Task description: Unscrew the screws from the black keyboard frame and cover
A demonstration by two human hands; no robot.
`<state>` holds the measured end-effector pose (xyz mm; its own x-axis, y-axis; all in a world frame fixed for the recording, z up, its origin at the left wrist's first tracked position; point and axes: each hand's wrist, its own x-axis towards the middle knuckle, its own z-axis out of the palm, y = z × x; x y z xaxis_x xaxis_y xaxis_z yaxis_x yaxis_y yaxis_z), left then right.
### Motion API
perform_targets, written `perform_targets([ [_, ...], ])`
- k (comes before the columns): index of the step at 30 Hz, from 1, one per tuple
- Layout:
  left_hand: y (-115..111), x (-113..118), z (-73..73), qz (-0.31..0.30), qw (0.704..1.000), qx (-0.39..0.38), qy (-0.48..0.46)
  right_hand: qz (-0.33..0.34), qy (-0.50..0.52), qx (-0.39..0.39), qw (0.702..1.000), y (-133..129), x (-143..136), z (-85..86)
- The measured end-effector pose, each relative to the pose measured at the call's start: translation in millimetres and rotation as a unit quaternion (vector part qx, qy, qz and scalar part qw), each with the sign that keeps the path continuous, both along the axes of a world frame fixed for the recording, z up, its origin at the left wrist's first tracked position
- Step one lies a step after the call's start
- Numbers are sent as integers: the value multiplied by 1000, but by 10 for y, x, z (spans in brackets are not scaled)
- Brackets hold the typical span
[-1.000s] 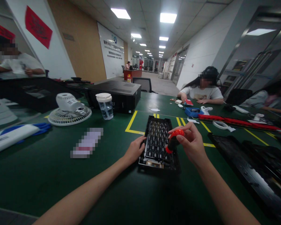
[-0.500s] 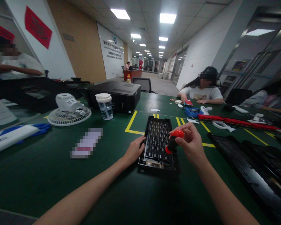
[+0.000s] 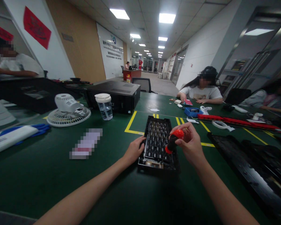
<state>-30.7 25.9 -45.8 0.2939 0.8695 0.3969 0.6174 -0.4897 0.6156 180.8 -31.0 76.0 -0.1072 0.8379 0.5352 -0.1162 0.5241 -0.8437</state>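
Note:
A black rectangular case (image 3: 157, 137) with rows of dark rounded shapes and a small board at its near end lies on the green table. My left hand (image 3: 134, 150) grips its left edge, fingers and thumb at the rim. In my right hand (image 3: 190, 140) is a red and black screwdriver (image 3: 173, 142), pinched at its red top between fingers and thumb. The screwdriver leans, its lower end over the near right part of the case; its tip is too dark to make out.
Left of the case are a lidded cup (image 3: 104, 106), a white fan (image 3: 69, 109) and a large black box (image 3: 114, 95). Black panels (image 3: 250, 175) lie at right. Beyond are a blue tray (image 3: 192, 112), a red strip (image 3: 236, 121) and a seated person (image 3: 202, 89).
Almost nothing differs. The view has shifted slightly; both hands, the screwdriver and the case keep their places relative to each other.

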Motion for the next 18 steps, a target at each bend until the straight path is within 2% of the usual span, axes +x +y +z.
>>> perform_targets([
  [13, -23, 8, 38, -4, 1000, -6, -10, -25, -18, -9, 999, -22, -17, 13],
  [18, -29, 14, 53, -2, 1000, -7, -8, -48, -64, -2, 997, -19, 10, -3],
])
